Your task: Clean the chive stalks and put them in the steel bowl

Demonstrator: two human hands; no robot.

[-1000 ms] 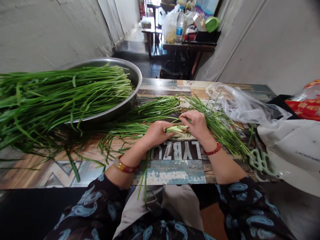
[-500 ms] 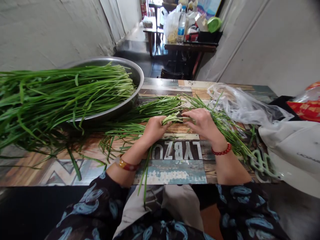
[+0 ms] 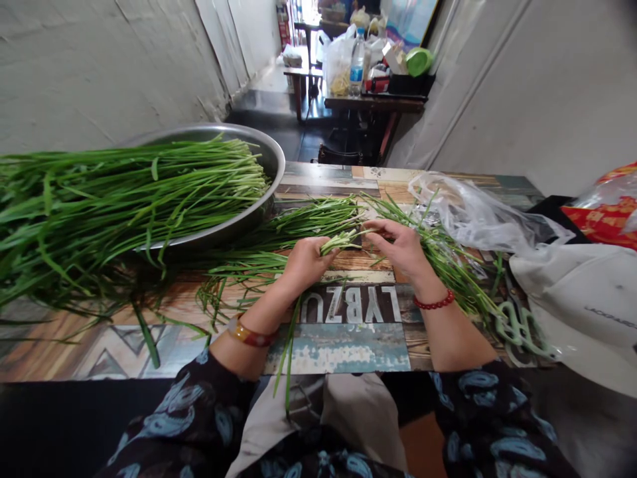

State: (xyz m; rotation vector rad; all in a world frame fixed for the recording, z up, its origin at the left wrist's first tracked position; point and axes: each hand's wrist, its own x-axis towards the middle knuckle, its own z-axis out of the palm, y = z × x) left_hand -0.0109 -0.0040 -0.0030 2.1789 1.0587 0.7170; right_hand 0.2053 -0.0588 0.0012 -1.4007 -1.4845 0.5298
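My left hand (image 3: 307, 262) is closed round a small bunch of garlic chives (image 3: 343, 240), the pale cut ends pointing right and a few green leaves hanging below the wrist. At those pale ends, the thumb and forefinger of my right hand (image 3: 398, 244) are pinched on a chive stalk; the exact contact is hard to see. Loose chives (image 3: 318, 216) lie on the table behind and left of my hands. Another pile of chives (image 3: 455, 265) lies to the right, partly behind my right wrist.
A large metal basin (image 3: 276, 149) heaped with chives stands at left, leaves overhanging its rim. On the right are a clear plastic bag (image 3: 478, 206), green-handled scissors (image 3: 520, 328), a white cap (image 3: 582, 292) and a red package (image 3: 607, 216). The patterned table (image 3: 343, 348) ends before my lap.
The view has tilted slightly, so the scene sits a little lower. My left hand keeps its hold on the bunch; my right fingers stay at the stalk ends with only slight movement.
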